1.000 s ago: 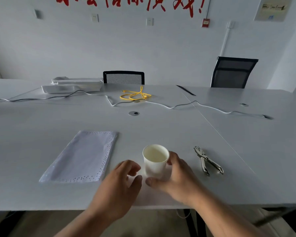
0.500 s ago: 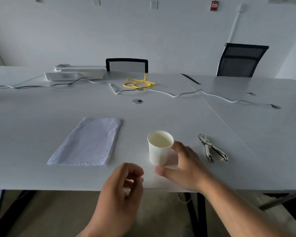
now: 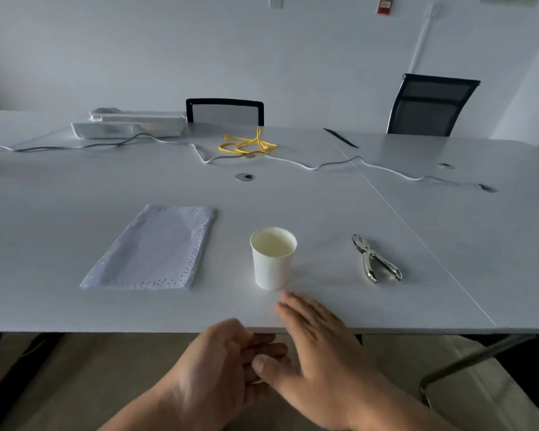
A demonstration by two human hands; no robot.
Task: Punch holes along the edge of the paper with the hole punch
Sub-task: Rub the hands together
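A white sheet of paper [image 3: 154, 248] lies flat on the table at the left, with rows of small holes along its far, right and near edges. The metal hole punch [image 3: 374, 258] rests on the table at the right, untouched. A white paper cup [image 3: 273, 259] stands upright between them. My right hand [image 3: 316, 346] is flat, fingers spread, over the table's near edge just below the cup, holding nothing. My left hand [image 3: 218, 368] hangs below the table edge with curled fingers, against my right thumb.
The white table [image 3: 324, 231] has a seam running diagonally at the right. Farther back lie a yellow cable [image 3: 246, 144], a white cable [image 3: 324, 164], a round grommet [image 3: 244, 177] and white foam trays [image 3: 131, 122]. Two black chairs [image 3: 430, 104] stand behind.
My right hand has let go of the cup and drawn back to the table edge. My left hand has dropped below the edge. The view has tilted downward.
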